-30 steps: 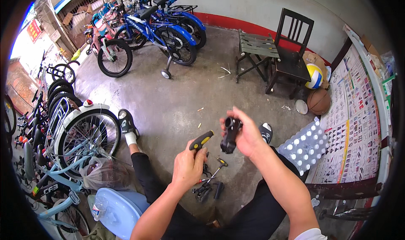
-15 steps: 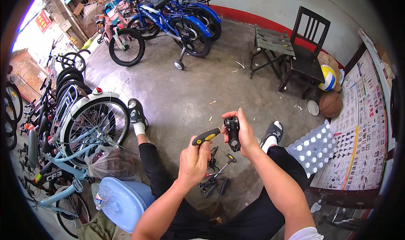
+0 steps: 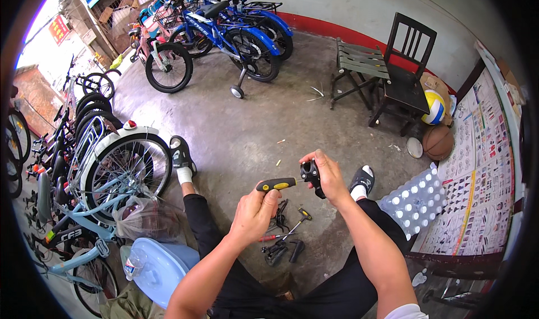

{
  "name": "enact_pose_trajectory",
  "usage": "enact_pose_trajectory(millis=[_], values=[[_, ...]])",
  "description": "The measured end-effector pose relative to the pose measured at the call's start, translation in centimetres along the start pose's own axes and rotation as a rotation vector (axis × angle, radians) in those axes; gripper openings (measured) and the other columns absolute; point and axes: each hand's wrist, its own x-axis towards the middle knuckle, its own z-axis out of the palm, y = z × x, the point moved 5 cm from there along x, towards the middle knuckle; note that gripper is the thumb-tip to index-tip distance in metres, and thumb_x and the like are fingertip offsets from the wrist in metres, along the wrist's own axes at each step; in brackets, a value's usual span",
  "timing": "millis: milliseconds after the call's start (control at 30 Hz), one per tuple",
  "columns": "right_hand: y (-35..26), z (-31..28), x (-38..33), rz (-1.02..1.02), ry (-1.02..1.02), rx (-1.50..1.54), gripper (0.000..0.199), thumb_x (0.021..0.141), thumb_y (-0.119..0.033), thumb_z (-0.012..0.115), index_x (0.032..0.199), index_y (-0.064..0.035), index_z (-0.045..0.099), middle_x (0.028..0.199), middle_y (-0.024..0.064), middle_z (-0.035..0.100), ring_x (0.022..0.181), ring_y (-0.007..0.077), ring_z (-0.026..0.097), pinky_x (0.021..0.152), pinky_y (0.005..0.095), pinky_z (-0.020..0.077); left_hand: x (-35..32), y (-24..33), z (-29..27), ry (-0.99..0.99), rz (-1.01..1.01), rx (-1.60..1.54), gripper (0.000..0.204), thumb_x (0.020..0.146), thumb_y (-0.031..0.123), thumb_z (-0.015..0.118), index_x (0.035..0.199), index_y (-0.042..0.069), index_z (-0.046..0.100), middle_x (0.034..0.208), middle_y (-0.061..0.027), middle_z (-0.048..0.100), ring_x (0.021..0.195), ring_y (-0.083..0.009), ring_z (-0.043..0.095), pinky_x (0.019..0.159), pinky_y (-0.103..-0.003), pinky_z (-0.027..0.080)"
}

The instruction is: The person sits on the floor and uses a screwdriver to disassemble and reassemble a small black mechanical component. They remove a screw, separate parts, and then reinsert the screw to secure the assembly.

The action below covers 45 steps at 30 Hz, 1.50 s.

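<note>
a: what's the biggest thing around the hands?

b: the bare concrete floor (image 3: 236, 134) under them, grey and stained. off to the left hand's side stands a pale blue bicycle (image 3: 84, 207) with a white mudguard, and a light blue plastic stool (image 3: 160, 268) sits below that forearm. beyond the right hand's fingertips there's a dark wooden chair (image 3: 407, 77), with a volleyball (image 3: 433, 107) and a basketball (image 3: 438, 142) beside it.

a: and the hands themselves?

b: the left hand (image 3: 254, 212) is curled shut around a screwdriver (image 3: 278, 183) with a yellow and black handle; the handle sticks out past the thumb, pointing at the other hand. its shaft i can't make out.

a: the right one?

b: the right hand (image 3: 331, 178) has its fingers wrapped around a black bicycle stem (image 3: 312, 176), a short chunky metal piece, matt black, with a round clamp end showing beyond the fingertips. the thumb presses on its top. it's held in the air above the knees, just off the screwdriver's tip end.

a: anything smaller?

b: below both sets of fingers, on the floor between the legs, lie loose tools (image 3: 283, 235): a red-handled one, a small yellow and black one, and a few dark metal parts. too small to tell exactly what they are.
</note>
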Motion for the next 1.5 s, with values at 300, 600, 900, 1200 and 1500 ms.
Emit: enact_pose_trajectory(millis=[300,600,900,1200,1500], values=[[-1.7,-1.6,-0.4,-0.115,0.026,-0.140,0.058,0.115,-0.051,0.040,0.103,-0.0059,0.073,0.071,0.0004,0.064,0.061,0.0092,0.059,0.057,0.0287,0.0462,0.5,1.7,-0.2,0.000,0.030,-0.006,0.033,0.113,0.032,0.051,0.107,0.003,0.063,0.069,-0.0048,0.061,0.066,-0.0175,0.061,0.066,-0.036,0.050],[-2.1,-2.7,-0.5,-0.245,0.036,-0.374,0.060,0.114,-0.052,0.039,0.097,-0.0076,0.075,0.067,0.0068,0.063,0.059,0.0201,0.062,0.059,0.0359,0.0468,1.2,1.2,0.4,-0.171,0.016,0.105,0.036,0.112,0.038,0.052,0.108,0.004,0.062,0.071,-0.0104,0.064,0.069,-0.0291,0.066,0.068,-0.042,0.051],[-2.4,-2.6,-0.7,-0.267,0.111,-0.623,0.061,0.113,-0.055,0.039,0.091,-0.0117,0.077,0.064,0.0114,0.066,0.064,0.0347,0.069,0.060,0.0438,0.0483,1.8,-2.2,1.2,-0.231,-0.117,0.077,0.040,0.111,0.038,0.055,0.128,0.003,0.062,0.076,-0.0122,0.071,0.062,-0.0259,0.064,0.061,-0.041,0.049],[-1.6,-2.7,-0.2,-0.257,0.268,-0.820,0.057,0.113,-0.050,0.040,0.090,-0.0111,0.076,0.069,0.0144,0.069,0.069,0.0382,0.070,0.062,0.0461,0.0503,-7.1,4.3,2.9,0.182,0.152,-0.332,0.063,0.110,0.005,0.045,0.166,-0.003,0.016,0.109,-0.0203,0.077,0.061,-0.0095,0.061,0.066,-0.025,0.056],[-0.6,-0.6,-1.0,-0.188,0.092,-0.774,0.060,0.112,-0.053,0.038,0.095,-0.0124,0.079,0.073,0.0185,0.071,0.077,0.0427,0.071,0.069,0.0505,0.0530,8.4,6.0,-1.9,-0.100,0.435,0.262,0.056,0.115,0.036,0.044,0.157,-0.001,0.044,0.126,-0.0029,0.078,0.102,-0.0197,0.063,0.095,-0.035,0.047]])
